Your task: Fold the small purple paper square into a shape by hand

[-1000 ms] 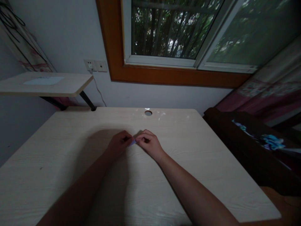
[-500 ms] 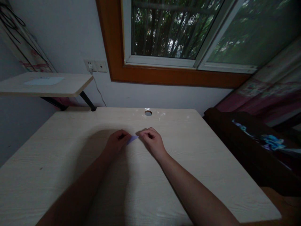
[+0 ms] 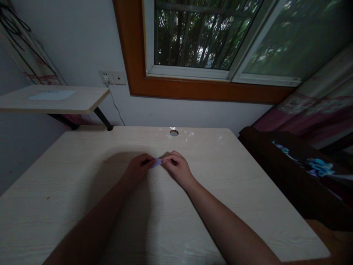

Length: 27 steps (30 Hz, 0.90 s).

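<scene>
Between my two hands is a small piece of purple paper (image 3: 157, 162), partly covered by my fingers. My left hand (image 3: 139, 165) pinches its left side with thumb and forefinger. At its right tip, my right hand (image 3: 178, 164) is closed in a pinch. Both hands are low over the middle of the pale wooden desk (image 3: 176, 206). How the paper is folded is too small to make out.
A raised shelf (image 3: 91, 101) with a white sheet (image 3: 52, 95) stands at the back left. A round cable hole (image 3: 174, 133) lies near the desk's back edge. Wall sockets (image 3: 112, 77) and a window (image 3: 195, 40) are behind. Dark furniture (image 3: 275, 162) is at the right.
My right hand has moved slightly left, and its fingertips now meet the paper's right tip. My left hand has shifted a little to the right, and less of the paper shows.
</scene>
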Available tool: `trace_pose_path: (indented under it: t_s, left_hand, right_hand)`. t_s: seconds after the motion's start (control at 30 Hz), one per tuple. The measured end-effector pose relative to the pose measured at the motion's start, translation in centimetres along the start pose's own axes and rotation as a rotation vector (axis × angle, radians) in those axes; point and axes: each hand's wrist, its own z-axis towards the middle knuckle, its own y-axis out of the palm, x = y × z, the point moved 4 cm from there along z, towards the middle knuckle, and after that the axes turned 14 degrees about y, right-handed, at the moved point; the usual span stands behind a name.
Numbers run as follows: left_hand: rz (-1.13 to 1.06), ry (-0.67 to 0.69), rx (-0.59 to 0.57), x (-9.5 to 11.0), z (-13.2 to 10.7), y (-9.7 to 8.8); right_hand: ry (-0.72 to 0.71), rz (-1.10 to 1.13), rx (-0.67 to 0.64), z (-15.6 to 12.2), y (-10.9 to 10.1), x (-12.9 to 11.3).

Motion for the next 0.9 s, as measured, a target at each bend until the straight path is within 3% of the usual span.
trace_pose_path:
  t_s: [0.4, 0.77, 0.9]
  left_hand:
    - [0.022, 0.012, -0.057, -0.07, 0.01, 0.06]
    - [0.147, 0.093, -0.187, 0.41, -0.04, 0.8]
    - [0.15, 0.092, -0.191, 0.16, -0.08, 0.84]
  right_hand:
    - [0.044, 0.054, 0.06, 0.17, -0.34, 0.58]
    - [-0.02, -0.036, -0.086, 0.0, 0.57, -0.05]
    - [-0.004, -0.036, -0.069, -0.04, 0.38, -0.15]
